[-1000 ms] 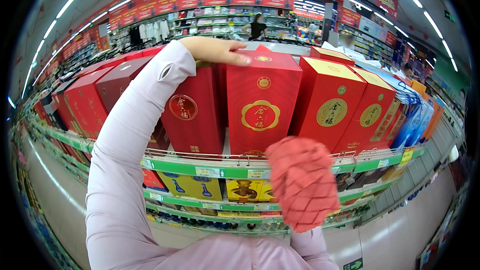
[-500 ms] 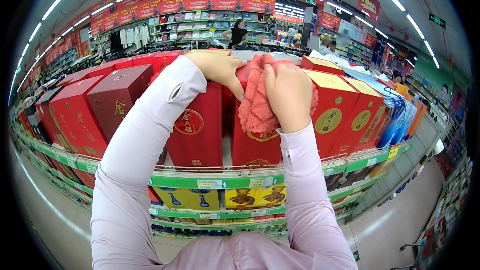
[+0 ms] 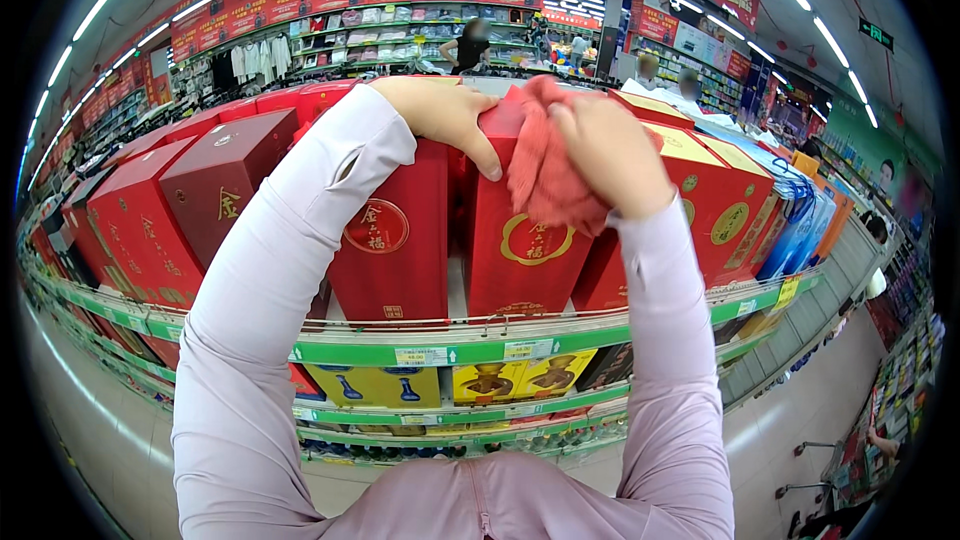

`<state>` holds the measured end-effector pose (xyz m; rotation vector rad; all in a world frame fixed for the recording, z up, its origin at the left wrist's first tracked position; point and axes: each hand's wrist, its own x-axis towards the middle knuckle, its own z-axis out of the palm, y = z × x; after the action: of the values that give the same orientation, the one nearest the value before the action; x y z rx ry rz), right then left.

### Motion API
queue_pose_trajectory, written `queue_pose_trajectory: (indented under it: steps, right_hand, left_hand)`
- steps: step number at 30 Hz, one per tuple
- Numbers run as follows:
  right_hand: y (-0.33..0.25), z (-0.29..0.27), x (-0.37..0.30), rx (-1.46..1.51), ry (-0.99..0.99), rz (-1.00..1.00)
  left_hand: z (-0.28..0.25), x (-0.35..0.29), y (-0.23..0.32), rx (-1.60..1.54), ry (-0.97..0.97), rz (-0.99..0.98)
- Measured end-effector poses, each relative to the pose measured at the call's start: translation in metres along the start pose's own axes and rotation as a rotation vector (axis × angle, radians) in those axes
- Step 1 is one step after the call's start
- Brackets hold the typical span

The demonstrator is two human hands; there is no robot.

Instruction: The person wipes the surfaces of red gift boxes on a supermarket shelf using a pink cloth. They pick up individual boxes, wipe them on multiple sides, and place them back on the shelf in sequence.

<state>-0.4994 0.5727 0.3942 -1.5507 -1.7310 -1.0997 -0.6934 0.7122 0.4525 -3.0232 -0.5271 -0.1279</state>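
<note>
A long green-edged shelf (image 3: 375, 353) carries the ringed red box (image 3: 520, 285). Left of that box stands a round-emblem red box (image 3: 388, 280); below it, on a lower tier, sit yellow boxes (image 3: 487, 382). A red cloth (image 3: 545, 175) covers part of the ringed box's upper front, bunched in the right hand's (image 3: 612, 155) grasp. At its top left corner, the left hand (image 3: 435, 115) spreads thumb from fingers; whether it grips, I cannot tell.

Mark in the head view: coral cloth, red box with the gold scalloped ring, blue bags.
Coral cloth (image 3: 540, 165): head view, on its draped folds.
Red box (image 3: 525, 282): head view, lower front face.
Blue bags (image 3: 797, 237): head view, a bag's outer side.
</note>
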Motion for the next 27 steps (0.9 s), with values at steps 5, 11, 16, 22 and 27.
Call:
queue_pose_trajectory:
  steps: [5, 11, 16, 22, 27]
  right_hand:
    - [-0.049, 0.010, -0.048, 0.054, 0.145, -0.003]
    - [-0.062, 0.049, -0.142, 0.107, 0.020, -0.213]
    - [-0.063, 0.054, -0.185, 0.235, -0.299, -0.345]
    - [-0.041, 0.040, -0.133, 0.007, -0.131, -0.645]
    - [-0.041, 0.038, -0.086, -0.005, 0.417, -0.238]
  left_hand:
    - [0.005, 0.011, -0.012, -0.010, -0.005, 0.056]
    - [-0.001, 0.000, 0.001, -0.014, 0.007, -0.007]
    - [0.000, -0.004, 0.005, 0.004, 0.002, -0.055]
    - [0.001, -0.003, 0.000, -0.026, -0.014, -0.045]
    - [0.005, -0.001, -0.002, -0.059, 0.010, -0.031]
